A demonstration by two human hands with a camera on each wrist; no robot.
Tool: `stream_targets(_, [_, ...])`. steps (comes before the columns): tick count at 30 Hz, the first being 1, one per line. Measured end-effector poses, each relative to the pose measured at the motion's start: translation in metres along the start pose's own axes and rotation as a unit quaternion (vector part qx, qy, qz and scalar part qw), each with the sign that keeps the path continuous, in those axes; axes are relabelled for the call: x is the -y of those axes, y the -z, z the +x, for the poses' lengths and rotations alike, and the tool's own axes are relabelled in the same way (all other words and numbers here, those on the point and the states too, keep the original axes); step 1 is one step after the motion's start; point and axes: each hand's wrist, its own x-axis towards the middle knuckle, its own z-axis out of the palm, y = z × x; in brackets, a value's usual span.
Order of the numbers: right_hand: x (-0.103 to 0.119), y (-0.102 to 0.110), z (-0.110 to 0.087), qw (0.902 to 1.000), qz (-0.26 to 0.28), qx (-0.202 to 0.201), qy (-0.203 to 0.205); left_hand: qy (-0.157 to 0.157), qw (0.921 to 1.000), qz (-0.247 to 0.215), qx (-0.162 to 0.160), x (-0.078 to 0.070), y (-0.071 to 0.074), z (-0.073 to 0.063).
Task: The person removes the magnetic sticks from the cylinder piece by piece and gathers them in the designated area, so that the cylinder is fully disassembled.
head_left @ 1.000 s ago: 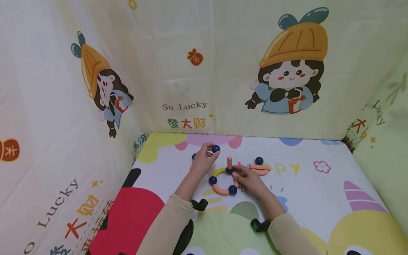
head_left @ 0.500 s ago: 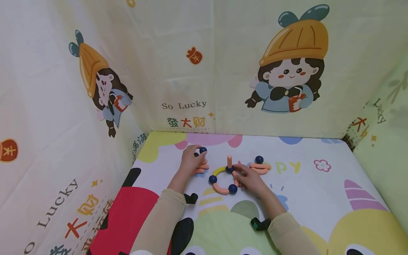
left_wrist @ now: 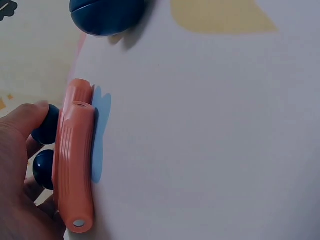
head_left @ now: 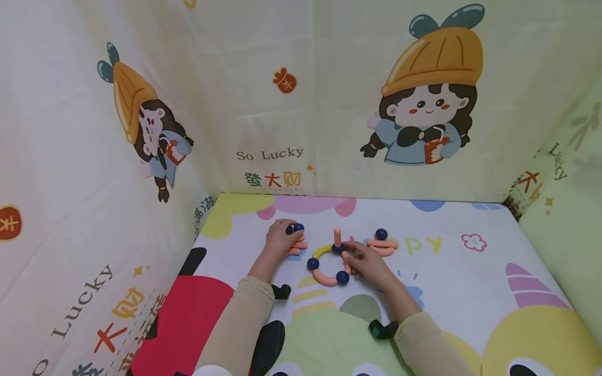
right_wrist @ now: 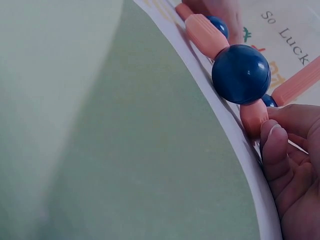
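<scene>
My left hand point(head_left: 278, 241) pinches a dark blue ball point(head_left: 298, 227) low over the table at the back left. Beside that hand lie pink magnetic rods point(left_wrist: 75, 160), and a second blue ball point(left_wrist: 44, 170) sits behind them. My right hand point(head_left: 369, 262) pinches a pink curved rod point(right_wrist: 254, 118) on the right side of a ring. That ring joins blue balls point(head_left: 342, 277), pink curved rods point(head_left: 324, 278) and a yellow curved rod point(head_left: 322, 251). From its far ball point(head_left: 337, 248) a straight pink rod point(head_left: 337, 236) stands upright. Fingers partly hide the ring's right side.
To the right of the ring lie two pink rods point(head_left: 382, 247) with a blue ball point(head_left: 381, 234) behind them. A printed cloth covers the table point(head_left: 461, 282). Cream fabric walls point(head_left: 338, 156) rise at the back and sides.
My left hand has moved left from beside the ring to the loose rods, carrying the blue ball, and then lowered it. The right hand has kept its hold on the ring.
</scene>
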Motion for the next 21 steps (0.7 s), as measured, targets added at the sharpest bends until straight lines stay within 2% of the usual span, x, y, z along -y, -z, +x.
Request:
stream_targets(16, [0.0006,-0.0014,-0.0002,1.0,0.005,-0.004,0.001,0.006,0.9997,0.022,0.012,0.0049,-0.0028,0.0026])
stream_targets(19, [0.0013,-0.0016,-0.0008,1.0,0.006,-0.005,-0.004,-0.003,0.9997,0.022,0.004,0.0034,-0.0014,0.0015])
stream_targets(21, [0.0015,-0.0016,-0.001,1.0,0.006,-0.005,-0.006,-0.025,0.9991,0.032,-0.016,0.0009,0.0004,0.0004])
